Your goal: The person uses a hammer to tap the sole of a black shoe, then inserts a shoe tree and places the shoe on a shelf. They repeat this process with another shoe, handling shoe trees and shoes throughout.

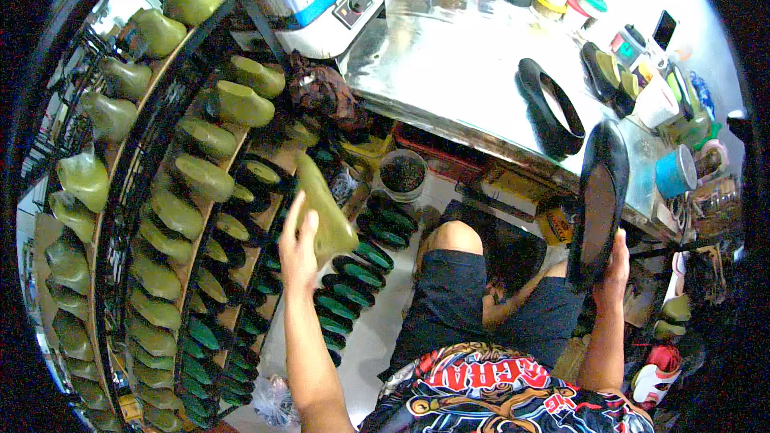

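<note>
Two hands are each closed on one thing: the left hand point(298, 255) has its grip clamped around an olive-green shoe last point(327, 210), held up beside the rack carrying rows of similar lasts point(204, 176), while the right hand point(613, 269) has its grip around the lower end of a black shoe point(605, 164), toe up before the right part of the bench point(449, 56), most fingers hidden behind it. Near the bench's front edge, a round bucket point(404, 195) on the floor holds many small dark pieces, too small to identify; the blue tub's point(675, 173) contents are unclear.
</note>
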`<state>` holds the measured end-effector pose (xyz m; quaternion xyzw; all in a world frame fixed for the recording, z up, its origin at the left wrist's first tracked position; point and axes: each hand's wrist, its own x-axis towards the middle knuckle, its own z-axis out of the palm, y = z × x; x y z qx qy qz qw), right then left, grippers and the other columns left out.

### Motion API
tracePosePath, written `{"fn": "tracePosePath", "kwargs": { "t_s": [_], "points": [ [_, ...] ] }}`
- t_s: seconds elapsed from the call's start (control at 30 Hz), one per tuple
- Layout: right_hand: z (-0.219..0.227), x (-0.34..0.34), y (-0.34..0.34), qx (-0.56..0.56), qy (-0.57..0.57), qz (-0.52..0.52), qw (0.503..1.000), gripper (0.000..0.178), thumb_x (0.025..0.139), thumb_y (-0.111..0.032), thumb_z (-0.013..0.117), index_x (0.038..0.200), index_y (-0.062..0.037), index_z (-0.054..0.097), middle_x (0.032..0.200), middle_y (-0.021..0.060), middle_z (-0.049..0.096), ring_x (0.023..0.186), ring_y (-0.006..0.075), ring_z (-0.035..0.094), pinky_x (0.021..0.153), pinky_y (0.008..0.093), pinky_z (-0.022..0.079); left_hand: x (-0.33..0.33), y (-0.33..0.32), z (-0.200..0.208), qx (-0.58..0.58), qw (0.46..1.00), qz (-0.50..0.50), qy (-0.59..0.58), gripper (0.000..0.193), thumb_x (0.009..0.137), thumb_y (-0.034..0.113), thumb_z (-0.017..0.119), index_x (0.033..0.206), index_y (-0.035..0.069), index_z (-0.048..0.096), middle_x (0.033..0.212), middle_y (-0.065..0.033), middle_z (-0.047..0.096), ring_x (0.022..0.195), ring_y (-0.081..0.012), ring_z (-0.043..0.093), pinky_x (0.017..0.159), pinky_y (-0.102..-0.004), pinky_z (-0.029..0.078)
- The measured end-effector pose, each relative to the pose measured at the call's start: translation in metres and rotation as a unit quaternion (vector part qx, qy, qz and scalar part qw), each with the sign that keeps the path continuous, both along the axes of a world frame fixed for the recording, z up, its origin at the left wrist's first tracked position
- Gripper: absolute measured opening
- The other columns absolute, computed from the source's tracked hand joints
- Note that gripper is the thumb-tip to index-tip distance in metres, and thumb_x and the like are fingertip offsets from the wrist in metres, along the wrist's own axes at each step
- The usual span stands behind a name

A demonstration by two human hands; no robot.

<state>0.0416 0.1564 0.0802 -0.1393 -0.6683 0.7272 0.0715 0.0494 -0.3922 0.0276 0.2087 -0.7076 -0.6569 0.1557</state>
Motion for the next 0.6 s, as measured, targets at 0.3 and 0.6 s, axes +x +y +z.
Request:
{"fn": "tracePosePath", "kwargs": {
  "t_s": [0.3, 0.6],
  "points": [
    [0.034, 0.065, -0.006, 0.167, -0.018, 0.09, 0.982, 0.086, 0.105, -0.067, 0.058, 0.155, 0.0031, 0.055, 0.14, 0.0103, 0.068, 0.127, 0.0212, 0.065, 0.113, 0.0367, 0.047, -0.244, -0.148, -0.082, -0.44, 0.826, 0.04, -0.351, 0.04, 0.103, 0.03, 0.057, 0.134, 0.012, 0.075, 0.111, -0.0225, 0.081, 0.084, -0.0318, 0.083, 0.083, -0.0428, 0.067],
    [0.032, 0.069, 0.025, 0.139, -0.004, 0.032, 0.99, 0.071, 0.115, -0.053, 0.047, 0.154, 0.0056, 0.055, 0.15, 0.0126, 0.066, 0.136, 0.0231, 0.061, 0.12, 0.0372, 0.042, -0.248, -0.108, -0.07, -0.594, 0.751, 0.182, -0.224, 0.056, 0.102, 0.04, 0.068, 0.141, -0.001, 0.065, 0.12, -0.0253, 0.074, 0.113, -0.0489, 0.071, 0.11, -0.0534, 0.053]
  ]
}}
